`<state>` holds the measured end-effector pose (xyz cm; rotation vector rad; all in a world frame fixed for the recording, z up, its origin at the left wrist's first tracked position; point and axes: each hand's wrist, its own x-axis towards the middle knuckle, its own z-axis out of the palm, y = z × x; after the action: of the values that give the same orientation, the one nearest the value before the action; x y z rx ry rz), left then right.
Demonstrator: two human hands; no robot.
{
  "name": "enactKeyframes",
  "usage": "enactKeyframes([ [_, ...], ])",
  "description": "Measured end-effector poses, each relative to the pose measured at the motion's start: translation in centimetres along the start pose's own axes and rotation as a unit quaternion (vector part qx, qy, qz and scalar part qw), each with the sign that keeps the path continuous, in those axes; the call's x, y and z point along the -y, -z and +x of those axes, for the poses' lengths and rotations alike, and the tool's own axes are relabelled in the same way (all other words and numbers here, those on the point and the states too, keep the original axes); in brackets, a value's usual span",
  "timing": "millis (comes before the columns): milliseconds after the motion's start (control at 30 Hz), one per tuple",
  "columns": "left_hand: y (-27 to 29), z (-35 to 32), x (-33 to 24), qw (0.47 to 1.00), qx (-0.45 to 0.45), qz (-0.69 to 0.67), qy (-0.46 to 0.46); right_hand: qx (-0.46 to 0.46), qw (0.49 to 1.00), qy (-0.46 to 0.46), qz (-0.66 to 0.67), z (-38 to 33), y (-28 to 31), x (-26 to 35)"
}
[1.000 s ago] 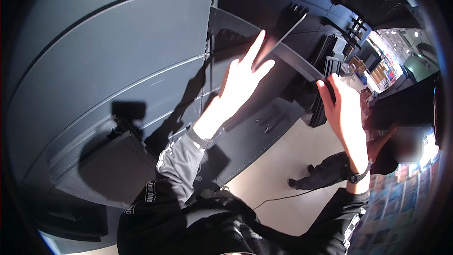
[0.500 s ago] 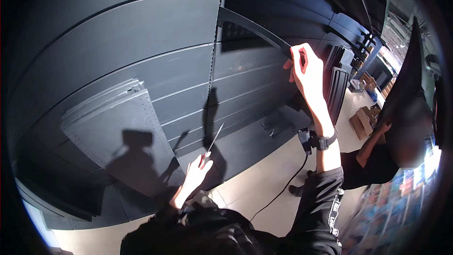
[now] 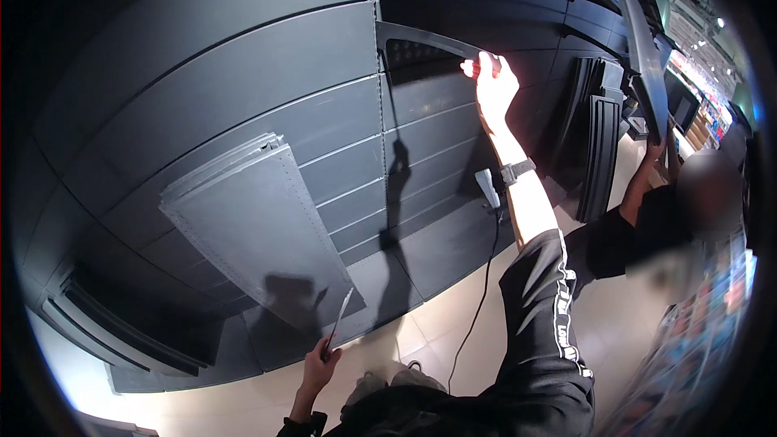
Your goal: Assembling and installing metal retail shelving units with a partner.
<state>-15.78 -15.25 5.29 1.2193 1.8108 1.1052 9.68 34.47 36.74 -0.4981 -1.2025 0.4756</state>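
Observation:
My right hand point(image 3: 492, 85) is raised and grips the outer end of a dark angled shelf bracket point(image 3: 421, 39) that sticks out from the upright of a dark grey panelled wall point(image 3: 243, 89). A watch sits on that wrist. My left hand point(image 3: 320, 366) hangs low near the floor and holds a thin flat metal strip point(image 3: 340, 322) that points upward.
Grey perforated shelf boards point(image 3: 259, 226) lean against the wall at lower left. Several dark panels point(image 3: 599, 150) stand stacked at the right. A person point(image 3: 647, 218) at the right holds up a long dark board point(image 3: 643, 48). A cable point(image 3: 477, 299) hangs from a small white device.
My left hand has dropped from the bracket to near the floor, now holding the thin strip. My right hand has moved left and closed on the bracket's end.

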Motion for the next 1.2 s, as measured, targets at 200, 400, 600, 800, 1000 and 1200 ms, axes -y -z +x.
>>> enactKeyframes([
  [200, 2.5, 3.5, 0.1, 0.998, 0.003, -0.066, -0.007, 0.13, 0.981, -0.088, -0.113, 3.0, 2.4, 2.1],
  [400, -2.3, 19.3, -11.8, 0.95, 0.132, -0.263, -0.105, 0.373, 0.811, -0.099, -0.439, 7.9, 0.2, 3.9],
  [600, -9.5, 40.7, -31.9, 0.927, 0.026, -0.222, -0.301, 0.395, 0.777, -0.212, -0.442, 9.4, -1.0, 4.6],
  [800, -13.5, 50.6, -42.5, 0.797, -0.026, -0.533, -0.282, 0.43, 0.774, -0.212, -0.414, 7.0, -2.3, 4.5],
  [1000, -14.7, 53.9, -43.4, 0.753, -0.083, -0.605, -0.246, 0.424, 0.803, -0.258, -0.33, 7.1, -2.4, 3.4],
  [1200, -14.1, 52.5, -42.9, 0.755, -0.108, -0.576, -0.295, 0.366, 0.807, -0.318, -0.338, 5.9, -3.4, 4.1],
])
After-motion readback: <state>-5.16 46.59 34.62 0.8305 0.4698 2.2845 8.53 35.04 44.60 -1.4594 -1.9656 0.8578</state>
